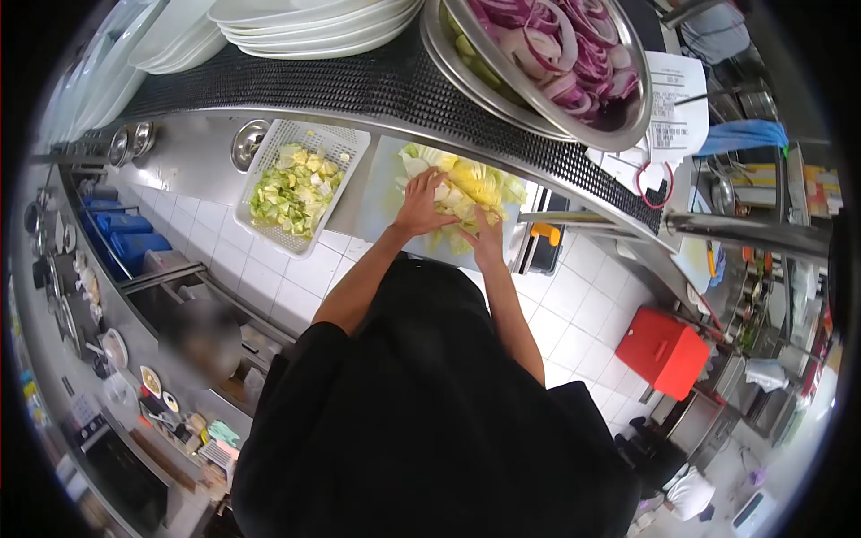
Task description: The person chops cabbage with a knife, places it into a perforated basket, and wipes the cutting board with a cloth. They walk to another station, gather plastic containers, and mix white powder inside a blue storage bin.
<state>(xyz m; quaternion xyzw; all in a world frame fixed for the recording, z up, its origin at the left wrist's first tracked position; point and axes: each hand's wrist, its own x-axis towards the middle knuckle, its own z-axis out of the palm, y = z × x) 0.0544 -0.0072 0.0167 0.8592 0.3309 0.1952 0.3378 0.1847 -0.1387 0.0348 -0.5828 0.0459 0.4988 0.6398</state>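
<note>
Pale yellow-green cut cabbage (489, 184) lies heaped on a light cutting board (384, 170) in front of me. My left hand (421, 204) is laid over the heap's left side, its fingers curved onto the leaves and the thumb pointing right. From the near right, my right hand (486, 235) grips the cabbage with bent fingers; parts of its fingertips are hidden among leaves. Left of the board, a white perforated basket (244, 215) holds chopped green and yellow pieces of leafy vegetable (291, 193).
An overhead shelf (314, 99) carries stacked white plates (314, 31) and a tilted metal bowl of sliced red onion (574, 54). A small metal bowl (249, 143) stands beside the basket. An orange-handled item (544, 235) lies right of the board. A red box (662, 352) is farther right.
</note>
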